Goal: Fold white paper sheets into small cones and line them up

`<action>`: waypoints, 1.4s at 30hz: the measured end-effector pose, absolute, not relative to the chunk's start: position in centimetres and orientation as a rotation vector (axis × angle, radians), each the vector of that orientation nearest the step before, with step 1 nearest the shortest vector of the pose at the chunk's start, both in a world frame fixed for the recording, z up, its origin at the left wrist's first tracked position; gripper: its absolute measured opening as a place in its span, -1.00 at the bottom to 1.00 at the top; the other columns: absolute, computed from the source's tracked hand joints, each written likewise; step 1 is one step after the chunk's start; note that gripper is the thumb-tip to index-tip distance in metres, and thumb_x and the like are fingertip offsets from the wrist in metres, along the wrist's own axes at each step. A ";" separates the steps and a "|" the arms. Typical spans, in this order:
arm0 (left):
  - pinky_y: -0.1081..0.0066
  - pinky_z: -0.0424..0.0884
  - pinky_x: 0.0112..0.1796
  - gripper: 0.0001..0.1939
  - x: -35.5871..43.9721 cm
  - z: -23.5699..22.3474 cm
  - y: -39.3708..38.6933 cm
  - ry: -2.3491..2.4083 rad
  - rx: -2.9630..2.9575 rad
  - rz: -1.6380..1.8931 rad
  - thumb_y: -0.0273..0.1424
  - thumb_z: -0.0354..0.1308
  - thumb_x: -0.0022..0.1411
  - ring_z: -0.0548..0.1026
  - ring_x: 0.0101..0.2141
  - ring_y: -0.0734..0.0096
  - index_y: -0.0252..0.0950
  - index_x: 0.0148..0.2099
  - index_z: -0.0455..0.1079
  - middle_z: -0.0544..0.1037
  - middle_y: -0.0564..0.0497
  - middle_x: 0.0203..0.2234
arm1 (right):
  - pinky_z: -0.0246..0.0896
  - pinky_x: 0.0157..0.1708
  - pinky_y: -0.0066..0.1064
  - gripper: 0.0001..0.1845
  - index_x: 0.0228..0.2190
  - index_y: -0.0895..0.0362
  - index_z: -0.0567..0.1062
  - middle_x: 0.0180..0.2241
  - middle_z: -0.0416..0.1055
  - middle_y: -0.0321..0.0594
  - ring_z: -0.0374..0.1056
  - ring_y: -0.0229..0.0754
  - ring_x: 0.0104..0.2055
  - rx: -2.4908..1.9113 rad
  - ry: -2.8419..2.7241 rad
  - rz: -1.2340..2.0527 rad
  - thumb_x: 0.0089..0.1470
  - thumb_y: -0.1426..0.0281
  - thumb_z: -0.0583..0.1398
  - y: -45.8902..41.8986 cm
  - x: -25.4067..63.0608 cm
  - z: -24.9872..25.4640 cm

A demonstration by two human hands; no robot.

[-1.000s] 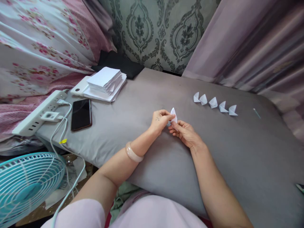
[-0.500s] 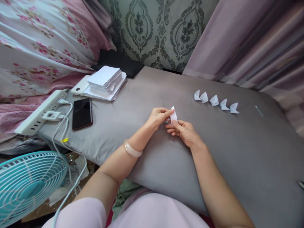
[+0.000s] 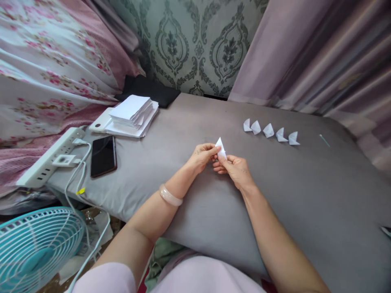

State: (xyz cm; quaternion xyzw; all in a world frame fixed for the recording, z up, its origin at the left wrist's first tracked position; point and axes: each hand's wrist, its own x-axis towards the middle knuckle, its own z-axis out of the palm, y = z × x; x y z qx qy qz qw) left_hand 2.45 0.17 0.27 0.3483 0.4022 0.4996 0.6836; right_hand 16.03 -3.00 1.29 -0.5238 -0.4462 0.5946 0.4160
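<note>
A small piece of folded white paper [image 3: 220,147] is pinched between my two hands, its pointed tip facing up and away from me. My left hand [image 3: 203,156] grips its left side, thumb on the front. From the lower right, my right hand [image 3: 236,169] holds the bottom with thumb and fingers; the other fingers curl behind. Several folded white paper shapes [image 3: 269,130] with pointed tips stand in a row to the right, beyond my hands. At the back left lies a stack of white paper sheets [image 3: 131,112].
A grey cloth covers the table [image 3: 183,195]. On its left are a black phone [image 3: 104,156], a white power strip [image 3: 50,156] and cables [image 3: 82,171]. A blue fan [image 3: 39,252] stands at lower left. A thin stick [image 3: 324,140] lies at far right.
My fingers have shifted on the folded paper, the left thumb now lower, and more of its pointed tip shows. The whole view has moved slightly; the row of folded shapes is the same.
</note>
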 end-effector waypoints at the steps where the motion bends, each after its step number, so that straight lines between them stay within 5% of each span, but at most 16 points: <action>1: 0.56 0.16 -0.55 -0.73 2.4 0.2 0.3 0.903 0.765 1.138 -0.31 0.39 -0.03 0.26 -0.64 0.68 -0.41 -0.46 0.42 0.35 0.13 -0.68 | 0.37 -0.56 -0.53 -0.57 -0.46 0.16 0.55 -0.53 0.54 -0.20 0.46 -0.28 -0.54 -1.296 -1.137 1.489 -0.16 0.04 0.37 -2.9 16.0 1.1; 9: 0.60 0.24 -0.52 -0.68 2.9 0.1 0.5 0.975 0.807 1.190 -0.21 0.30 0.10 0.37 -0.56 0.65 -0.39 -0.39 0.40 0.43 0.08 -0.58 | 0.32 -0.50 -0.45 -0.63 -0.46 0.10 0.52 -0.53 0.52 -0.23 0.44 -0.24 -0.57 -1.442 -1.517 0.951 0.10 0.05 0.19 -2.3 16.1 -0.7; 13: 0.56 0.39 -0.38 -0.59 3.1 0.4 -0.1 0.995 0.845 1.226 -0.27 0.39 0.01 0.49 -0.44 0.58 -0.36 -0.16 0.39 0.53 0.02 -0.43 | 0.30 -0.30 -0.37 -0.72 -0.37 0.06 0.54 -0.45 0.56 -0.12 0.50 -0.14 -0.39 -1.696 -1.796 0.546 0.22 0.22 0.10 -3.2 16.0 0.0; 18: 0.49 0.43 -0.35 -0.67 2.9 0.8 -0.3 1.002 0.781 1.207 -0.42 0.38 0.02 0.51 -0.48 0.53 -0.40 -0.19 0.38 0.53 0.00 -0.48 | 0.25 -0.16 -0.26 -0.71 -0.21 0.14 0.55 -0.33 0.57 0.07 0.49 0.04 -0.17 -1.772 -1.879 0.448 0.22 0.30 0.07 -4.0 15.5 1.0; 21: 0.47 0.44 -0.35 -0.73 2.8 0.8 -0.2 0.986 0.755 1.210 -0.48 0.34 0.04 0.50 -0.50 0.53 -0.41 -0.21 0.38 0.53 0.00 -0.48 | 0.27 -0.13 -0.26 -0.71 -0.20 0.14 0.55 -0.24 0.57 0.06 0.48 0.06 -0.11 -1.695 -1.858 0.562 0.20 0.25 0.11 -3.4 15.7 1.0; 27: 0.45 0.46 -0.35 -0.78 2.9 0.6 0.0 0.993 0.784 1.171 -0.54 0.27 0.07 0.50 -0.51 0.51 -0.42 -0.19 0.39 0.52 0.00 -0.51 | 0.39 -0.42 -0.42 -0.64 -0.31 0.20 0.54 -0.35 0.59 -0.08 0.51 -0.19 -0.47 -1.518 -1.686 1.060 0.22 0.19 0.09 -1.7 17.2 0.9; 33: 0.44 0.46 -0.35 -0.83 2.9 0.7 -0.1 1.033 0.877 1.196 -0.58 0.14 0.07 0.50 -0.46 0.48 -0.42 -0.23 0.45 0.54 -0.02 -0.46 | 0.37 -0.51 -0.52 -0.67 -0.33 0.23 0.56 -0.39 0.59 -0.07 0.50 -0.24 -0.49 -1.420 -1.415 1.437 0.19 0.21 0.16 -1.5 18.0 1.8; 42: 0.58 0.33 -0.47 -0.86 3.4 0.3 -0.4 1.088 1.147 1.193 -0.59 0.11 0.05 0.45 -0.53 0.55 -0.45 -0.32 0.47 0.52 0.04 -0.56 | 0.37 -0.50 -0.49 -0.68 -0.32 0.19 0.57 -0.43 0.59 -0.15 0.49 -0.24 -0.49 -1.316 -1.498 1.310 0.11 0.18 0.21 -1.6 18.3 0.0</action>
